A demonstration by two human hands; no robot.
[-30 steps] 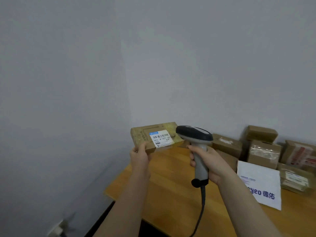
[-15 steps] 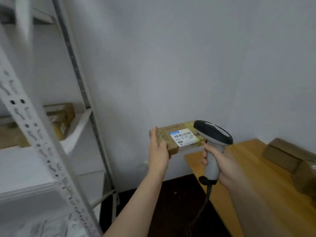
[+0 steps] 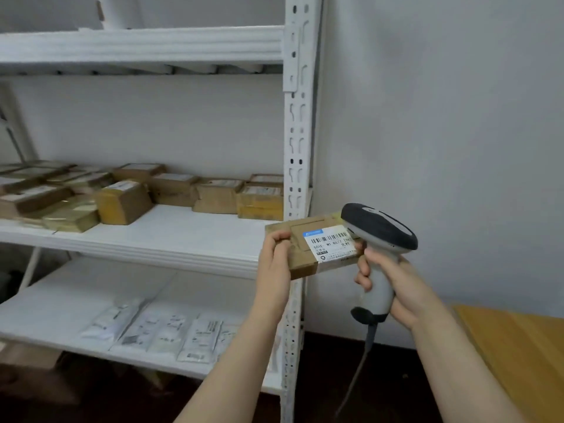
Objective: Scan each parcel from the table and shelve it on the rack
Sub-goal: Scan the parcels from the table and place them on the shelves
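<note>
Backdrop: grey wall, white rack at left, wooden table corner near right.
Parcel: flat brown box, barcode label up, held in front of the rack's right post.
Left hand: fingers curled round the parcel's left end.
Right hand: wrapped round the scanner handle, its head over the parcel's right end.
Shelves: brown boxes on the middle shelf, white pouches below.

Parcel left of scanner

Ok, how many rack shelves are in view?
3: the top shelf overhead, the middle shelf holding brown boxes, and the lower shelf holding white pouches. More may lie outside the frame.
</note>
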